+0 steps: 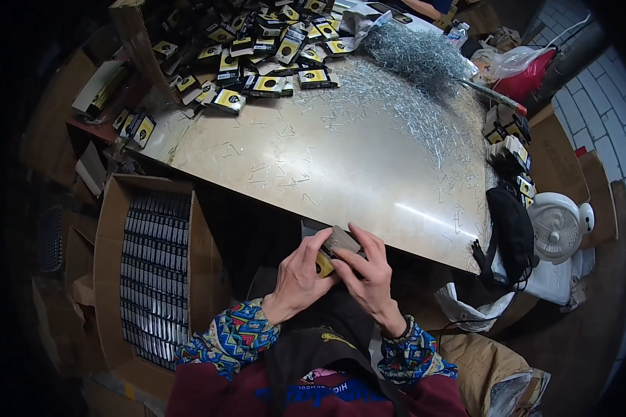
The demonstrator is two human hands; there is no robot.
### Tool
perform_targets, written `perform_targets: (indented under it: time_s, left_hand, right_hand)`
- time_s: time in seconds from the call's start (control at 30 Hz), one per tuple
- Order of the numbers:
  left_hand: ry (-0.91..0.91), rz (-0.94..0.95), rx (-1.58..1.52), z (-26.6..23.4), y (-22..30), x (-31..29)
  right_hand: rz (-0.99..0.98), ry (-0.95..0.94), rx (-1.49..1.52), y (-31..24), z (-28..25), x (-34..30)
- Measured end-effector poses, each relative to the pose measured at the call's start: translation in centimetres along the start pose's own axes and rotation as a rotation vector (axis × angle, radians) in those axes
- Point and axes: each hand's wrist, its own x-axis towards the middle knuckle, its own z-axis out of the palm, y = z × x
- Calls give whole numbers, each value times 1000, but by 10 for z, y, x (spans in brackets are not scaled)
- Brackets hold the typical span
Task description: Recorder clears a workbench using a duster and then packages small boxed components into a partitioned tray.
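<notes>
Close to my body, just off the table's near edge, both hands are around a small cardboard box with a grey-brown face and a yellow patch. My left hand grips its left side, fingers closed. My right hand has bent fingers pressed on the box's right side and lower end. The fingers hide part of the box, and what is inside cannot be seen. Beyond my hands, loose bent wire pieces are scattered over the table.
Small black-and-yellow boxes are heaped at the back left. A tangled wire pile lies at the back. At left stands a carton with rows of packed dark boxes. A white fan and black bag sit at right.
</notes>
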Motion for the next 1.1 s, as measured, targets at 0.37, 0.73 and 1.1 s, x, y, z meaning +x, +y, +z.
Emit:
perform_targets:
  time_s: [0.37,0.73,1.1]
  left_hand:
    - [-6,-35,48,3,0,-8]
    - [-57,-175,174,4,3,-12]
    - [-13,-55,151,8,-6,-13]
  right_hand:
    - [464,74,519,-12,3,-13]
    - [460,121,442,-19,25,-22]
    - [531,181,497,-14,30,-18]
